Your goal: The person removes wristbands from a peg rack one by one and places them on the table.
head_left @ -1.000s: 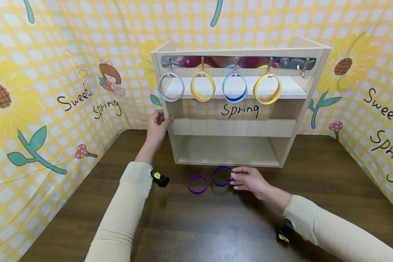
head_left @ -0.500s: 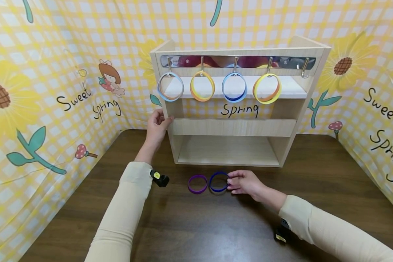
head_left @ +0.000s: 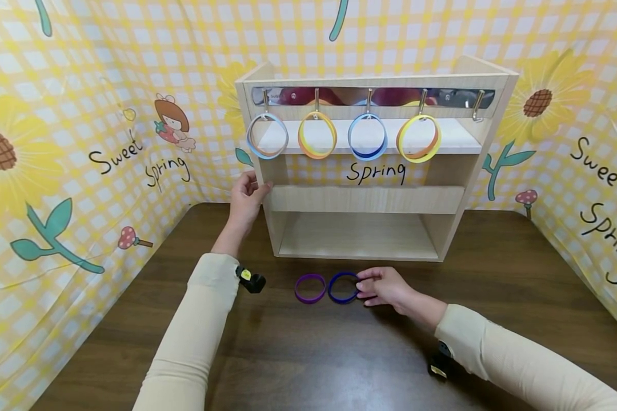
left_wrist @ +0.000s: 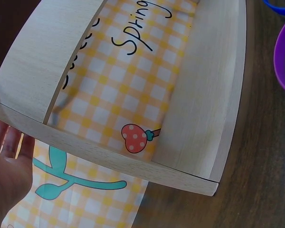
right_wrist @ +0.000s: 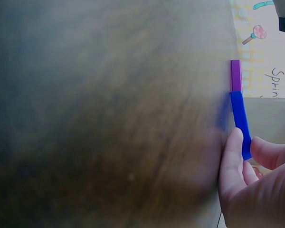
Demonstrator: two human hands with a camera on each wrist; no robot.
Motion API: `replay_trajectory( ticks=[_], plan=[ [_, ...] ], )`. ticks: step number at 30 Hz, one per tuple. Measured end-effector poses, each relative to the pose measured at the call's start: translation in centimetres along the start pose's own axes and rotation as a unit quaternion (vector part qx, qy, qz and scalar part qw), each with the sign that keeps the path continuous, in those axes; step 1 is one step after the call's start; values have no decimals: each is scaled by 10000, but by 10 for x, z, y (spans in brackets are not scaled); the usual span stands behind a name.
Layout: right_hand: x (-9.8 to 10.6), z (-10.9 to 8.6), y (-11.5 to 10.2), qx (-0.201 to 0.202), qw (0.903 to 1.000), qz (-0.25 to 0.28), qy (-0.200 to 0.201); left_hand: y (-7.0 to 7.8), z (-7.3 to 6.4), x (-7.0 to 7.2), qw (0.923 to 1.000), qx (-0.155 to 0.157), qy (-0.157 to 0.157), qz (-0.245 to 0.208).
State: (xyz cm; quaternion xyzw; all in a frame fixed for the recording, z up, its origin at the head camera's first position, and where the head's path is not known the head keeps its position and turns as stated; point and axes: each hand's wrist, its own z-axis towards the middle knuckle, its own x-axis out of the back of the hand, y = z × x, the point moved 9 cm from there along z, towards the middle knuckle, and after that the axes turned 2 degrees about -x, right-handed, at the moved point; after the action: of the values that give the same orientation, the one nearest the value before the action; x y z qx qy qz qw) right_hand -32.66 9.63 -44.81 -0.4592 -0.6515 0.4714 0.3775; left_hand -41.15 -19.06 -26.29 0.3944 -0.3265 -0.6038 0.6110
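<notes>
My left hand (head_left: 245, 201) grips the left side panel of a pale wooden shelf (head_left: 365, 200). In the left wrist view its fingers (left_wrist: 10, 144) lie along the panel's outer side. At the table in front of the shelf, my right hand (head_left: 388, 290) pinches the right edge of a dark blue ring (right_wrist: 241, 114) between thumb and fingers. The held edge is slightly tilted in the right wrist view. Just left of it a purple ring (head_left: 310, 301) lies on the table, close beside the blue one.
A metal hook rail (head_left: 344, 97) runs across the shelf's top. Blue-and-tan, yellow-orange, two-tone blue and yellow rings (head_left: 439, 140) hang from its hooks; the far-right hook (head_left: 477, 108) is bare. Patterned cloth (head_left: 149, 57) surrounds the brown wooden table (head_left: 308, 365).
My right hand has brought the blue ring down and slightly left, beside the purple ring, barely moving in the last half second. My left hand has stayed on the shelf.
</notes>
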Motion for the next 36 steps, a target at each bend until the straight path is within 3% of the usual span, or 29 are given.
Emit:
replay_trajectory(
  ticks=[17,29,36],
  plan=[
    [-2,-4,-6,85,9982,-552,204,1,-2,-2,10000,12,-53,62],
    [-3,-4,-7,91,9981,-573,215,1,-3,1,9999,37,-4,126],
    [5,-10,-16,393,9969,-584,352,3,-1,-2,9998,-4,-60,194]
  ],
)
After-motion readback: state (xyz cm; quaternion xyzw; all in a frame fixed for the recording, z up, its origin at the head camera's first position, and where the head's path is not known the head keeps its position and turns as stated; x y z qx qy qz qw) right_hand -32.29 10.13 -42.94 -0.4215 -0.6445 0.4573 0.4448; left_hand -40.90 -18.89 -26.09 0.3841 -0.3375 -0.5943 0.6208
